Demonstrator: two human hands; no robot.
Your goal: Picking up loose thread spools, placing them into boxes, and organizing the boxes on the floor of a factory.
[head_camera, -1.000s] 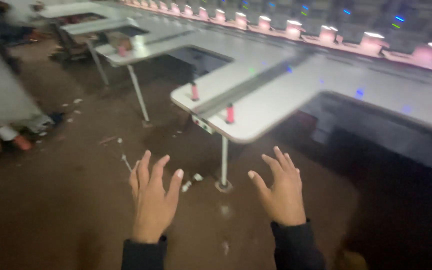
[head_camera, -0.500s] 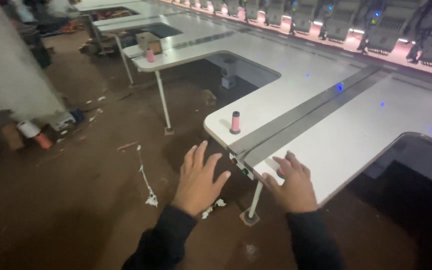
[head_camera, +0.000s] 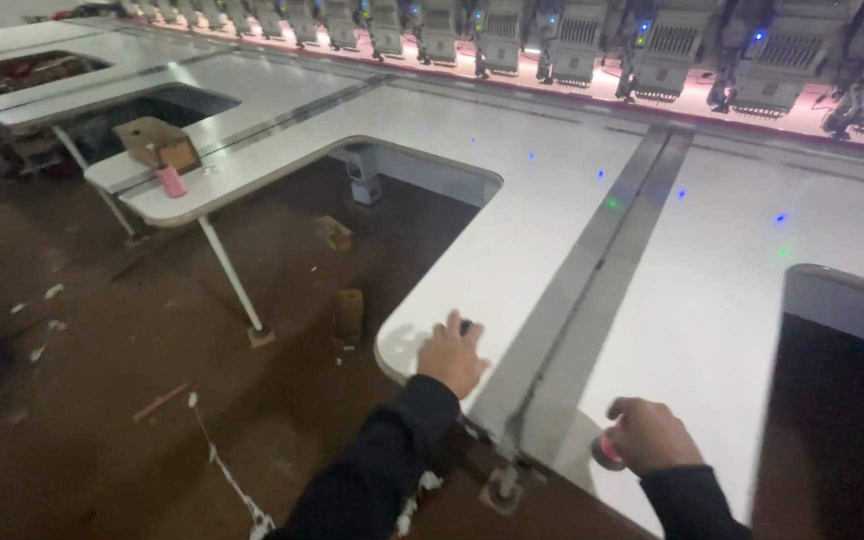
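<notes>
My left hand (head_camera: 452, 355) rests on the rounded end of the white table (head_camera: 512, 250). Its fingers curl over a small dark-topped object (head_camera: 465, 326), most of which is hidden. My right hand (head_camera: 649, 434) is at the table's near edge, closed around a small pink spool (head_camera: 607, 449) that stands on the white top. A grey metal strip (head_camera: 592, 290) runs along the table between my two hands. Both sleeves are dark.
A row of machine heads (head_camera: 572, 40) with small lights lines the far edge. On a table arm at the left stand a cardboard box (head_camera: 157, 142) and a pink spool (head_camera: 170, 181). The brown floor (head_camera: 102, 400) holds scraps, and a dark cut-out (head_camera: 837, 420) opens at right.
The view has swung over the table end. Both hands have moved from open in the air onto the table, the left onto the dark-topped object and the right around the pink spool.
</notes>
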